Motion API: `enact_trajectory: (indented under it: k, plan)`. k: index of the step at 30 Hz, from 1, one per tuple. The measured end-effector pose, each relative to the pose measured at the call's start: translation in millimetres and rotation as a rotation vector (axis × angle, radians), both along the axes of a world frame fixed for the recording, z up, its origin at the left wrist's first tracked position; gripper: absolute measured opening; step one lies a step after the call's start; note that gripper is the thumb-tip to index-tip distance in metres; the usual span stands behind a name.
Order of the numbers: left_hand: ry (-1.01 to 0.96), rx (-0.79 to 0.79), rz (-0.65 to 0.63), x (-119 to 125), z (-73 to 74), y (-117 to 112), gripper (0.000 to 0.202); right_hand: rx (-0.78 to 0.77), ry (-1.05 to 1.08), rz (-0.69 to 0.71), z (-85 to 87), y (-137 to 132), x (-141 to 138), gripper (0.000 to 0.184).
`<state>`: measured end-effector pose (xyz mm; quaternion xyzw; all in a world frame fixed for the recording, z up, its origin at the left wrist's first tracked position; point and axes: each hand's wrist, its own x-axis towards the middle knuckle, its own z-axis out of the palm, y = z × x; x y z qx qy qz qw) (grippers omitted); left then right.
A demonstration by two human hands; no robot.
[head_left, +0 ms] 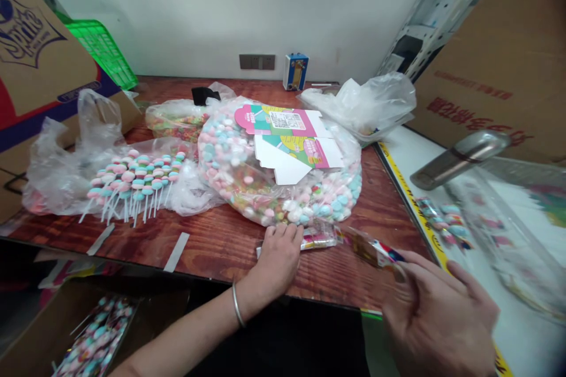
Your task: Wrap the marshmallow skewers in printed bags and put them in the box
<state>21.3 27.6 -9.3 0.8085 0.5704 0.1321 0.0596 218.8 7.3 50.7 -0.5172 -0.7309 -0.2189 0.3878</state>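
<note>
My left hand (278, 253), a silver bangle on its wrist, rests at the table's front edge with its fingers bent over a small clear candy packet (318, 239). To the right, my right hand (442, 306) is smeared by motion and pinches a glossy printed wrapper (375, 250) that stretches toward the packet. Whether the two are joined I cannot tell. Just behind my left hand lies a large clear bag of pastel marshmallows (221, 159). Flat printed card boxes (287, 147) lie on top of it.
Marshmallow lollipops (137, 177) lie on plastic at left. An open carton (26, 330) with more sits below the table's front edge. A steel flask (460, 159), wrapped candies (446, 221) and a clear tray (508, 247) occupy the white surface at right. Large cartons (499, 70) flank both sides.
</note>
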Motion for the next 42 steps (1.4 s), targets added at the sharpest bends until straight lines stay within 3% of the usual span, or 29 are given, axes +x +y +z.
enact_trajectory:
  k: [2, 4, 7, 9, 12, 15, 19, 22, 26, 29, 32, 35, 39, 42]
  plan:
    - [-0.179, -0.023, -0.019, -1, 7.3, -3, 0.039, -0.008, 0.049, -0.003, -0.1, -3, -5, 0.007]
    - [-0.520, -0.125, -0.048, 0, 15.3, -7, 0.045, -0.037, 0.136, 0.005, -5.9, -6, -14, 0.010]
    - [-1.301, -0.538, -0.029, 9, 24.4, -12, 0.052, -0.119, 0.257, 0.041, -19.3, -10, -30, 0.010]
    - [-1.805, -0.807, 0.047, 15, 25.6, -12, 0.044, -0.165, 0.294, 0.086, -27.1, -14, -36, 0.009]
    - [-2.187, -0.915, 0.186, 20, 21.3, -10, 0.025, -0.247, 0.387, 0.157, -35.1, -19, -40, 0.010]
    - [-2.235, -0.844, 0.267, 19, 18.1, -8, 0.017, -0.465, 0.712, 0.181, -39.6, -20, -42, 0.014]
    - [-2.194, -0.749, 0.260, 17, 22.8, -10, 0.020, -0.816, 1.389, 0.240, -44.0, -14, -51, 0.048]
    - [-2.098, -0.668, 0.267, 17, 27.6, -13, 0.021, -0.959, 1.586, 0.331, -47.8, -10, -57, 0.035]
    - [-1.974, -0.542, 0.318, 17, 28.3, -14, 0.026, -0.914, 1.441, 0.325, -47.7, -10, -57, 0.027]
    - [-1.903, -0.467, 0.387, 16, 23.0, -11, 0.026, -0.902, 1.165, 0.250, -42.4, -14, -56, 0.028]
    - [-1.890, -0.488, 0.454, 16, 13.9, -9, 0.037, -0.800, 0.895, 0.155, -38.8, -16, -55, 0.037]
    - [-2.021, -0.574, 0.505, 16, 5.8, -8, 0.043, -0.644, 0.744, 0.127, -37.3, -16, -51, 0.045]
    - [-2.257, -0.679, 0.559, 15, 1.8, -6, 0.045, -0.533, 0.697, 0.147, -30.0, -19, -46, 0.033]
    - [-2.311, -0.678, 0.551, 13, 1.9, -4, 0.045, -0.412, 0.643, 0.202, -24.2, -22, -50, 0.028]
